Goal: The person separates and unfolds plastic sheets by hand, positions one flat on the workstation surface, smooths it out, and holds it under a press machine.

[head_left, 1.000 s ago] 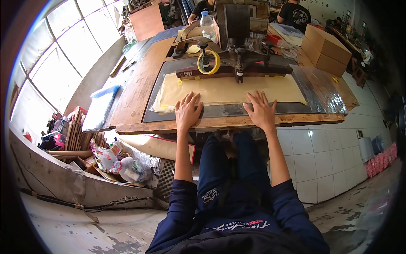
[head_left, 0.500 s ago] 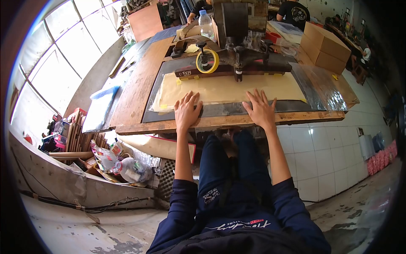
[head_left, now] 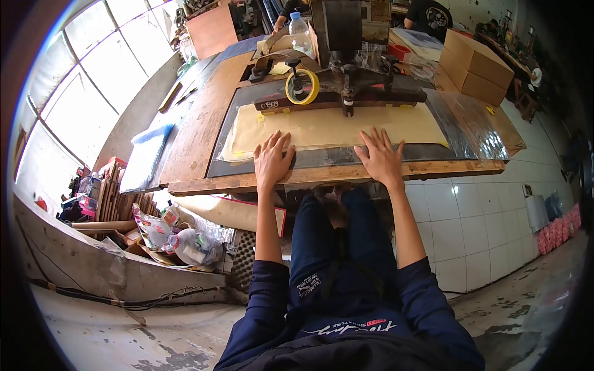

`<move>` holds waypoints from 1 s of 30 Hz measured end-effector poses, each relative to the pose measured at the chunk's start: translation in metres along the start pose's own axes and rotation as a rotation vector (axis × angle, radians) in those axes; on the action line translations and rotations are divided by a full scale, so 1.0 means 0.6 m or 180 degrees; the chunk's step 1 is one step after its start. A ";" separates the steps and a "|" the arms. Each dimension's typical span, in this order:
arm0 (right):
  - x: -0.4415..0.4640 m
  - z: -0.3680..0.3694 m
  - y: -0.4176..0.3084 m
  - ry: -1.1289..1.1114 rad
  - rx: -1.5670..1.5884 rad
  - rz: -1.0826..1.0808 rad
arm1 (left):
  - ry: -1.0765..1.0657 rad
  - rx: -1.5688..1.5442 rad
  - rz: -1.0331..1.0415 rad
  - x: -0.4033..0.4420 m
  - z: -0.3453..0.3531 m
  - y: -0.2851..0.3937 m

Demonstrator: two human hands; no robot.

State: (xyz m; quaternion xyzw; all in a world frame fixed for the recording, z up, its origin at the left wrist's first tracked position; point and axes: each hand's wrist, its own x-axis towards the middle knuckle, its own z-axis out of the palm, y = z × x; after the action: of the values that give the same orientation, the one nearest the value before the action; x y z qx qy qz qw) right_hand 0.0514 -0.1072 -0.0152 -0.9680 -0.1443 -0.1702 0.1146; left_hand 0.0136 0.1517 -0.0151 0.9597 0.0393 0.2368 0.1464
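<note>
My left hand (head_left: 272,159) lies palm down with fingers spread, its fingertips on the lower left part of a cream sheet (head_left: 328,128). Flat and spread too, my right hand (head_left: 381,157) rests over the sheet's front edge further right. Neither hand holds anything. Under the sheet is a dark board (head_left: 322,157) on the wooden table. Behind the sheet, a dark press bar (head_left: 387,96) stretches across its back edge, with yellow tape bits near it. A yellow tape roll (head_left: 316,87) hangs on a knob of the machine.
Cardboard boxes (head_left: 475,68) stand at the back right, near a red container (head_left: 399,52). A plastic bottle (head_left: 299,32) is behind the machine. Blue-white plastic packets (head_left: 146,157) lie at the left. Two people are at the back; another is partly visible at the far right.
Both hands stay in nearly the same place. The view has shifted very slightly. At the back left, the other person's arm has moved a little.
</note>
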 end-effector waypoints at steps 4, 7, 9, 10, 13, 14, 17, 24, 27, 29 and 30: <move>0.001 0.003 0.001 0.0039 0.0001 -0.0004 | -0.0016 0.0018 -0.0003 0.000 0.001 0.000; 0.001 0.005 0.001 0.0061 -0.0005 -0.0009 | -0.0033 -0.0025 -0.0018 0.000 -0.003 0.002; 0.001 0.007 0.002 0.0079 0.0069 -0.0003 | -0.0033 0.0008 -0.0015 -0.001 -0.002 0.001; 0.001 0.007 0.002 0.0086 0.0070 -0.0010 | -0.0032 0.0033 0.0000 0.000 -0.002 0.001; 0.000 0.005 0.002 0.0112 0.0059 -0.0032 | -0.0089 0.0071 -0.0043 0.000 -0.004 0.003; 0.000 0.005 0.002 0.0125 0.0054 -0.0040 | -0.0080 0.0066 -0.0042 0.000 -0.003 0.002; 0.001 0.009 0.003 0.0202 -0.0001 -0.0081 | -0.0089 0.0117 0.0005 0.002 -0.003 0.003; 0.000 0.009 0.003 0.0264 -0.0026 -0.0159 | -0.0400 0.0158 0.0082 0.004 -0.016 0.016; -0.002 0.008 0.004 0.0188 -0.0085 -0.0167 | -0.0438 0.0233 0.0162 -0.004 -0.014 0.013; -0.003 0.007 0.001 0.0160 -0.0045 -0.0155 | -0.0466 0.0237 0.0144 -0.005 -0.015 0.013; -0.001 0.005 0.001 0.0118 -0.0005 -0.0110 | -0.0520 0.0238 0.0149 -0.003 -0.016 0.013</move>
State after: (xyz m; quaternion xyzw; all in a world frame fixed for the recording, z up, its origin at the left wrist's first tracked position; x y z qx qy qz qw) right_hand 0.0517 -0.1070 -0.0182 -0.9622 -0.1587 -0.1902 0.1136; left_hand 0.0073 0.1465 -0.0054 0.9812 0.0135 0.1594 0.1076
